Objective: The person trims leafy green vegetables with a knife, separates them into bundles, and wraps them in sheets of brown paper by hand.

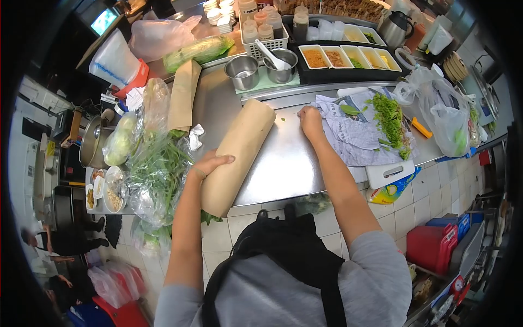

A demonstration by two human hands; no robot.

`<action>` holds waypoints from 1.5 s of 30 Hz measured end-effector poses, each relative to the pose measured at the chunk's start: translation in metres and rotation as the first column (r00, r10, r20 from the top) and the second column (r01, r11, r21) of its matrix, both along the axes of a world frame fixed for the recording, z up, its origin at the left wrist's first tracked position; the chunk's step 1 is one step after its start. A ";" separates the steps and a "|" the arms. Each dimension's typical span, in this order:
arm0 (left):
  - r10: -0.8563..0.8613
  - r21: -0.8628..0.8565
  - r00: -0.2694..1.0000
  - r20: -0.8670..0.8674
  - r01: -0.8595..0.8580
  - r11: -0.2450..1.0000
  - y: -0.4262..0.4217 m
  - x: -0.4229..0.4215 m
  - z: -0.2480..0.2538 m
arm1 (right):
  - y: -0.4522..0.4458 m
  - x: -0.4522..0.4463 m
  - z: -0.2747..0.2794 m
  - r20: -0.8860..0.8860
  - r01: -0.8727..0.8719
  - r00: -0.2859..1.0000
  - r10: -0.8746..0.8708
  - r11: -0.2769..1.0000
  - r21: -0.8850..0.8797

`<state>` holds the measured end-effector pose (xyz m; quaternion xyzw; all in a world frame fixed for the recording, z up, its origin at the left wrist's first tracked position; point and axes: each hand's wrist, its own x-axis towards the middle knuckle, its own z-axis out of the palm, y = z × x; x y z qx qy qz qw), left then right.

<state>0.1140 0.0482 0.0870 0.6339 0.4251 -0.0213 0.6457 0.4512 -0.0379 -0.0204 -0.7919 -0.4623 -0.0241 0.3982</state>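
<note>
Step in hand, my read: handling the brown paper roll [239,158]. It lies slantwise over the near-left part of the steel counter [283,174], near end at the counter's edge, far end pointing right.

Left hand [208,164] has hold of the roll's left side: thumb laid over the top, partly closed round it. Right hand [311,123] is curled into a fist over the counter, right of the roll's far end and apart from it, just beside the printed paper sheets [342,139]. Can't tell if it pinches anything.

On those sheets: a bunch of green herbs [389,117] and a loose leaf [350,109]. White cutting board [391,174] sticks out at their near side. Bagged greens [158,163] crowd in left of the roll; a flat brown paper piece [184,95] is farther off.

Next move, judging from this pose, calls for steady support: one hand on one side looks little for a long roll, and the right hand is free to help if it's empty.

Hard to make out: left fingers hidden behind the roll; contents, if any, don't show; most of the board is covered; frame edges are dark and warped.
</note>
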 end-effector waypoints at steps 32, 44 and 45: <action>-0.032 0.120 0.996 -0.084 0.042 0.992 -0.001 -0.009 -0.002 | -0.014 -0.072 0.044 0.146 -0.243 0.914 0.379 0.798 -0.552; 0.092 0.073 0.990 -0.106 -0.084 0.994 -0.025 -0.015 0.013 | -0.230 -0.064 -0.007 0.260 -0.137 0.921 0.292 0.863 -0.486; 0.107 0.065 0.987 -0.123 -0.100 0.993 -0.025 -0.016 0.021 | -0.230 -0.054 -0.005 0.180 -0.158 0.941 0.288 0.841 -0.517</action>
